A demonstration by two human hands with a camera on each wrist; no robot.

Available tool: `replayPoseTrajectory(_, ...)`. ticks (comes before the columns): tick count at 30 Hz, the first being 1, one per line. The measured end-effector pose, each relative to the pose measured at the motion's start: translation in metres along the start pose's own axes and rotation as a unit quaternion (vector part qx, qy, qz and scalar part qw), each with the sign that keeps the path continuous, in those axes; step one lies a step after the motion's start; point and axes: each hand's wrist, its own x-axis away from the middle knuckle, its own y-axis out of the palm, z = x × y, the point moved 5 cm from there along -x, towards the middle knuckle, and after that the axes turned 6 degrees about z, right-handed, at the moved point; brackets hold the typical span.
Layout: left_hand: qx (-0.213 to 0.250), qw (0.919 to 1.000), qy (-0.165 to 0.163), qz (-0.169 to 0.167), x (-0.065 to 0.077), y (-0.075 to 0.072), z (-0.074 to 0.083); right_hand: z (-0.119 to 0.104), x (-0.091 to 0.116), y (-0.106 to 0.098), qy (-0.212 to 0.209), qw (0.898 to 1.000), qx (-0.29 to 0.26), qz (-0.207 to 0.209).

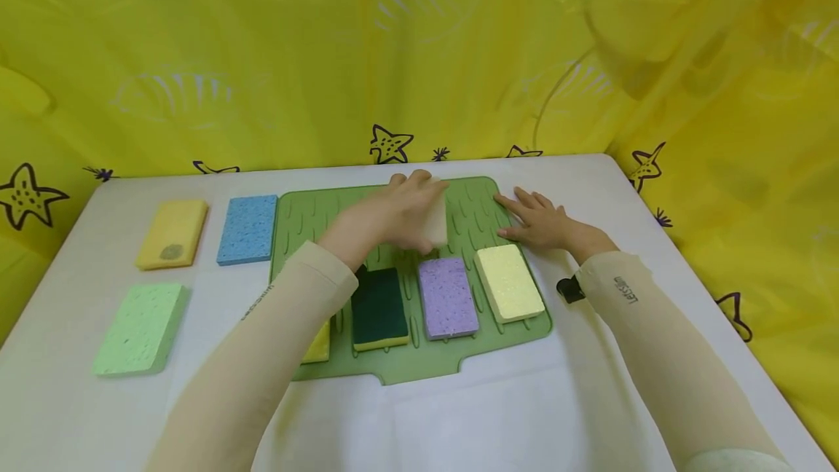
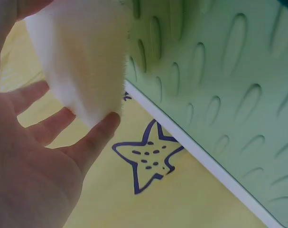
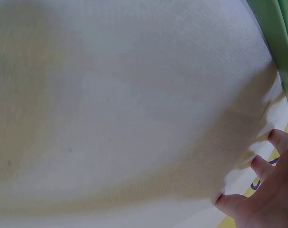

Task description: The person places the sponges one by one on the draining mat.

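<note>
My left hand [image 1: 403, 213] grips a whitish sponge [image 1: 438, 218] by its edges over the back part of the green drying mat [image 1: 314, 217]. In the left wrist view, fingertips and thumb pinch this pale, fuzzy-edged sponge [image 2: 84, 61], which stands tilted on its side. Spread flat, the fingers of my right hand [image 1: 540, 224] rest at the mat's right edge, fingertips touching the white table in the right wrist view. Along the mat's front lie a dark green scouring sponge [image 1: 380, 308], a purple sponge [image 1: 448, 297] and a pale yellow sponge [image 1: 510, 282].
A yellow sponge [image 1: 319, 348] on the mat is partly hidden by my left sleeve. Left of the mat lie a blue sponge [image 1: 247, 230], a yellow-orange sponge [image 1: 173, 228] and a light green sponge [image 1: 140, 330]. A yellow patterned curtain [image 1: 295, 57] hangs behind the table.
</note>
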Motion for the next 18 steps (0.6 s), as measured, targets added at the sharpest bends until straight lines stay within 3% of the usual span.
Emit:
replayPoseTrajectory(8,-0.010,0.9997,0.014,0.019,-0.024,0.008,0.017,-0.002,0.000,-0.002,0.004,1.000,0.004,0.000)
replayPoseTrajectory(18,-0.061,0.9981,0.002,0.005,-0.049,0.024,0.042,-0.002,0.001,-0.002,0.006,1.000,0.003,0.002)
